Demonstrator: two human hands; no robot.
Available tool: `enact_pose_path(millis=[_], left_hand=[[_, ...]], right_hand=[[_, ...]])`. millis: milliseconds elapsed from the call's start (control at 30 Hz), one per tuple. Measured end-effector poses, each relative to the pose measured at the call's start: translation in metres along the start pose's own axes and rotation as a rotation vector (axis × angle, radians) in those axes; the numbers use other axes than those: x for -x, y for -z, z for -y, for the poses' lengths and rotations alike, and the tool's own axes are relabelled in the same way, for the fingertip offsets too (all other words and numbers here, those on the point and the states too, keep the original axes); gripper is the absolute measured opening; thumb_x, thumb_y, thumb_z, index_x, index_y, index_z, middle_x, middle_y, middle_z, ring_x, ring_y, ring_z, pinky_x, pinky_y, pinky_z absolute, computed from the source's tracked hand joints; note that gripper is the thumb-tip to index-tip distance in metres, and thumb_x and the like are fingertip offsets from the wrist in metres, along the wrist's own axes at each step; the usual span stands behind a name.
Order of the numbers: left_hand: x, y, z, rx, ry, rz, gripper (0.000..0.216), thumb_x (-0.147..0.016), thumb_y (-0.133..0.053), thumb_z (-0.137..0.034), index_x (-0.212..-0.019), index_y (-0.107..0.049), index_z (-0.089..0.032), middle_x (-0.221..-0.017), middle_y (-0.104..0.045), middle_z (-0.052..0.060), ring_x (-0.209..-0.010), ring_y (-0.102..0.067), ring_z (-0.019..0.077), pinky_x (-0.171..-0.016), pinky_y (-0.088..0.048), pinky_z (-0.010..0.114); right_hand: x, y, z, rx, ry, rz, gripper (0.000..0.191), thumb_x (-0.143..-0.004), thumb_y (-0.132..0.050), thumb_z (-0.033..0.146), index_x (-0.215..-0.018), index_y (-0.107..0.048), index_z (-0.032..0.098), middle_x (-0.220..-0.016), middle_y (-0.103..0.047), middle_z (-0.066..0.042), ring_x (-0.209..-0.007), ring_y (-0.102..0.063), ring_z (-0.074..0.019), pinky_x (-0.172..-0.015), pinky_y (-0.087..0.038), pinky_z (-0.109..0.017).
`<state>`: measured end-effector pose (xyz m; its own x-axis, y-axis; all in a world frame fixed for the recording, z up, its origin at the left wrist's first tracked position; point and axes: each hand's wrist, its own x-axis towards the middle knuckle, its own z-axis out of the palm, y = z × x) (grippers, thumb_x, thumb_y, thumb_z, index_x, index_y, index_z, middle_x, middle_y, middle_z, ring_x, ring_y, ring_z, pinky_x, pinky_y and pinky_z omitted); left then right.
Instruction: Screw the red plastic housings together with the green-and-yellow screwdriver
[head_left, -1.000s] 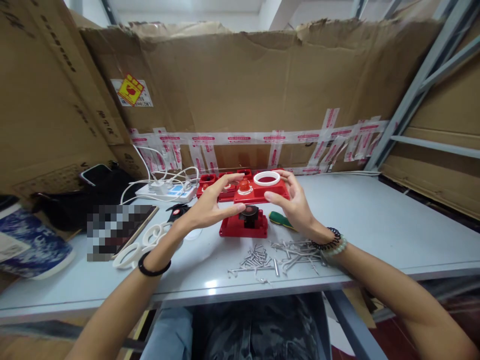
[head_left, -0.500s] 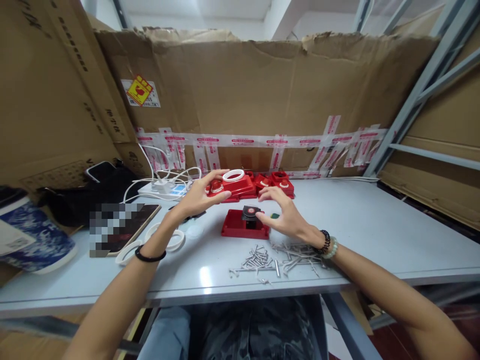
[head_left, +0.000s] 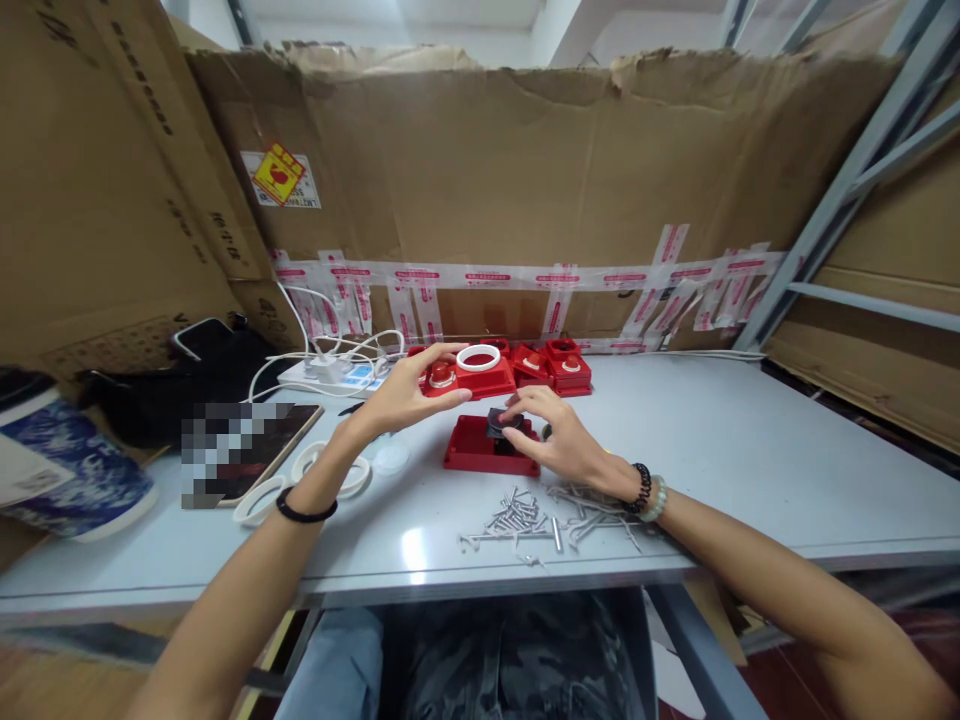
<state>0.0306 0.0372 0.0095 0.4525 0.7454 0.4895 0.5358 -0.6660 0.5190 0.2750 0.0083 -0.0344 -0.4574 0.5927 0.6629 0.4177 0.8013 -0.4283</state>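
Observation:
My left hand [head_left: 420,388] grips the left end of a red cover [head_left: 491,380], thumb in front and fingers behind. A white ring [head_left: 478,357] sits around the cover's round opening, and a red push button [head_left: 442,373] shows between thumb and fingers. Below it on the table lies an open red box base [head_left: 469,445]. A black switch part with a square head [head_left: 495,421] stands in that base. My right hand [head_left: 562,440] has its fingertips and thumb closed around this part's head, partly hiding it.
Silver screws [head_left: 517,512] and loose metal pieces lie in front of the base. More red button boxes [head_left: 570,372] stand against the cardboard. At left are white rings [head_left: 262,500], a phone [head_left: 277,450], a power strip [head_left: 356,377] and a patterned cup [head_left: 67,470].
My right hand's fingers have closed in from apart onto the black switch part. The left hand has carried the red cover slightly right and levelled it.

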Motion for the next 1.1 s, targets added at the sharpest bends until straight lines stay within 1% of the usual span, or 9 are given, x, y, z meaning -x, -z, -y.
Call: enact_pose_path(millis=[200,533,800,900,1000,1033,1100], left_hand=[[0.000,-0.002,-0.004,-0.008,-0.024,0.015,0.057,-0.080,-0.065,-0.048,-0.128,-0.051,-0.021,-0.134,-0.057,0.009,-0.116,-0.058,0.0258,-0.099,-0.046,0.037],[0.001,-0.003,-0.004,-0.055,-0.035,0.033,0.058,-0.080,-0.065,-0.050,-0.129,-0.050,-0.021,-0.133,-0.057,0.008,-0.116,-0.058,0.0261,-0.098,-0.046,0.037],[0.001,-0.004,-0.004,-0.049,-0.039,0.037,0.056,-0.081,-0.065,-0.047,-0.128,-0.051,-0.022,-0.130,-0.059,0.007,-0.112,-0.059,0.0248,-0.097,-0.047,0.036],[0.001,-0.004,-0.003,-0.029,-0.031,0.039,0.056,-0.081,-0.066,-0.046,-0.129,-0.050,-0.022,-0.131,-0.059,0.008,-0.113,-0.059,0.0252,-0.097,-0.047,0.037],[0.001,-0.004,-0.003,0.007,-0.031,0.048,0.060,-0.080,-0.068,-0.044,-0.132,-0.048,-0.023,-0.130,-0.059,0.009,-0.114,-0.059,0.0257,-0.098,-0.047,0.039],[0.002,-0.005,-0.003,0.027,-0.039,0.061,0.061,-0.079,-0.068,-0.043,-0.132,-0.048,-0.023,-0.130,-0.058,0.009,-0.115,-0.058,0.0256,-0.098,-0.047,0.038],[0.002,-0.008,-0.005,0.067,-0.071,0.106,0.061,-0.078,-0.069,-0.041,-0.132,-0.048,-0.023,-0.133,-0.056,0.009,-0.116,-0.058,0.0251,-0.099,-0.047,0.038]], right_hand=[[0.001,-0.001,0.000,0.010,-0.001,-0.008,0.009,-0.081,-0.064,0.017,-0.089,-0.064,0.020,-0.092,-0.066,-0.005,-0.093,-0.056,-0.0194,-0.086,-0.046,-0.037],[0.001,0.000,0.002,0.023,-0.013,0.012,0.007,-0.081,-0.064,0.016,-0.087,-0.062,0.020,-0.088,-0.065,-0.003,-0.088,-0.056,-0.0181,-0.083,-0.044,-0.035],[0.001,-0.002,0.003,0.036,-0.022,0.006,0.006,-0.081,-0.064,0.018,-0.087,-0.062,0.020,-0.089,-0.066,-0.004,-0.088,-0.057,-0.0186,-0.082,-0.045,-0.037],[0.002,0.000,0.005,0.042,-0.034,-0.055,0.010,-0.077,-0.068,0.022,-0.084,-0.061,0.020,-0.094,-0.065,-0.005,-0.094,-0.058,-0.0212,-0.085,-0.046,-0.040],[0.001,0.005,0.007,0.008,-0.052,-0.177,0.017,-0.074,-0.070,0.026,-0.080,-0.055,0.021,-0.099,-0.063,-0.007,-0.101,-0.059,-0.0233,-0.089,-0.046,-0.044],[0.001,0.007,0.007,-0.022,-0.060,-0.217,0.019,-0.075,-0.070,0.027,-0.084,-0.054,0.021,-0.102,-0.063,-0.007,-0.102,-0.059,-0.0230,-0.091,-0.047,-0.044],[0.000,0.012,0.006,-0.084,-0.070,-0.265,0.029,-0.076,-0.069,0.029,-0.099,-0.052,0.021,-0.111,-0.060,-0.009,-0.106,-0.058,-0.0219,-0.094,-0.047,-0.044]])
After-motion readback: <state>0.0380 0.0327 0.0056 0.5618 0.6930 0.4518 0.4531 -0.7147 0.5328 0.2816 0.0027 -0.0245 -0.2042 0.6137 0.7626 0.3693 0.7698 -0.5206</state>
